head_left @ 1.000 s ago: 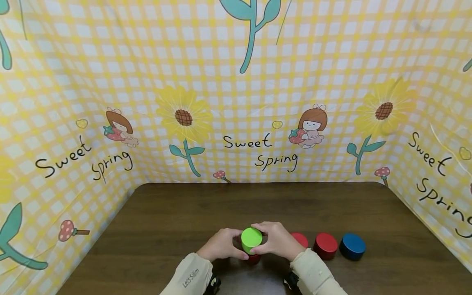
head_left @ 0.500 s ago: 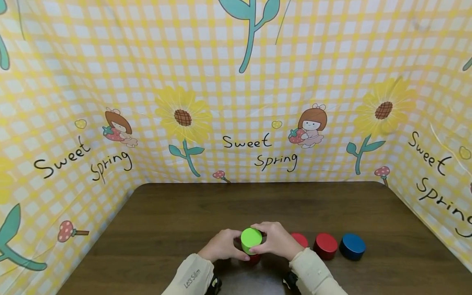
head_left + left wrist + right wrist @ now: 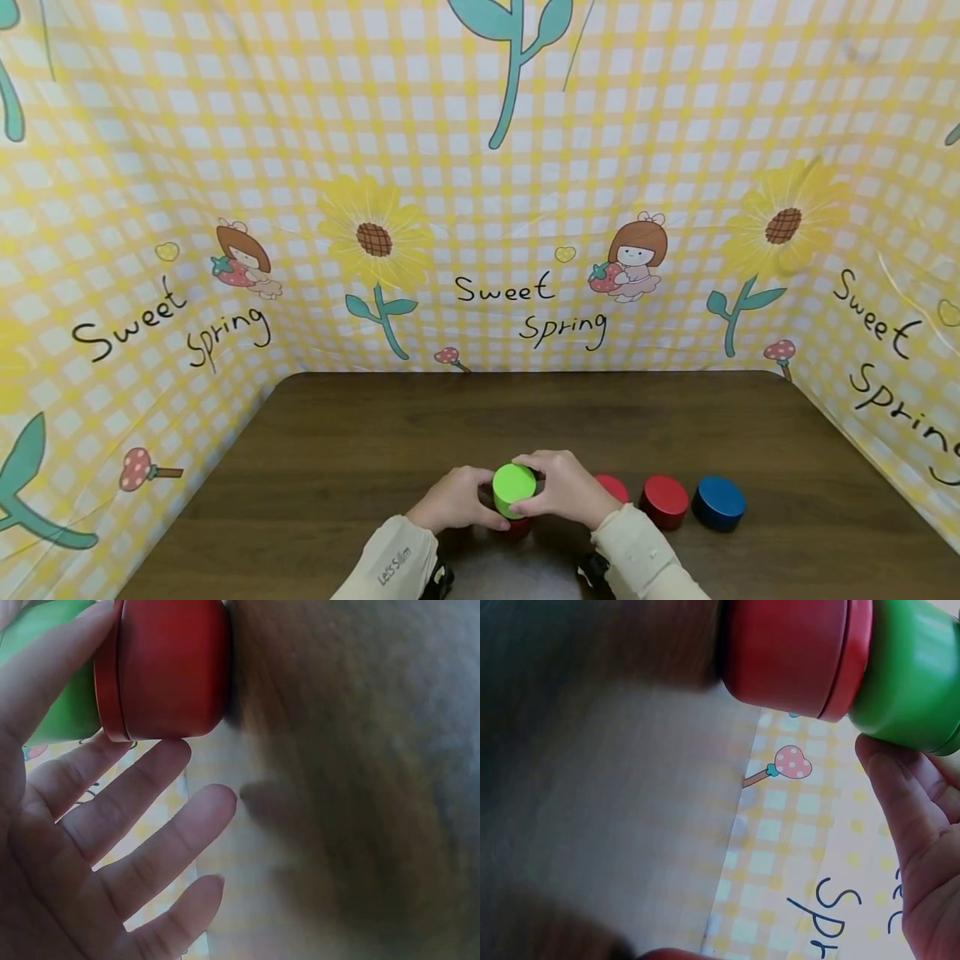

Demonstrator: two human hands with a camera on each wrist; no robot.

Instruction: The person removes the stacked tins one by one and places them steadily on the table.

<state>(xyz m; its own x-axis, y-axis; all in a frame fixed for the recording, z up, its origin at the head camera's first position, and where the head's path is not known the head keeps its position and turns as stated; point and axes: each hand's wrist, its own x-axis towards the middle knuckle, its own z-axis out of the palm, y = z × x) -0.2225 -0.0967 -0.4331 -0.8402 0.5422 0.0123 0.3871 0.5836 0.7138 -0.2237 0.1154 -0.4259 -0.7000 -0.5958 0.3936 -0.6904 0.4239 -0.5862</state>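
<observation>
A green round tin (image 3: 513, 481) stands on top of a red round tin (image 3: 174, 667), which rests upright on the table in front of me. My right hand (image 3: 568, 490) grips the green tin between thumb and fingers. From the other side, my left hand (image 3: 453, 498) pinches the red tin near its lid, its thumb tip at the lid's edge; the remaining fingers (image 3: 169, 855) spread out. In the right wrist view, the green tin (image 3: 907, 675) sits against the red lid. Most of the red tin is hidden in the head view.
To the right of my hands stand a red tin (image 3: 664, 502) and a blue tin (image 3: 719, 503). Another red tin (image 3: 613, 487) is partly behind my right hand. A yellow checked cloth (image 3: 480, 208) hangs around the brown wooden table (image 3: 420, 425).
</observation>
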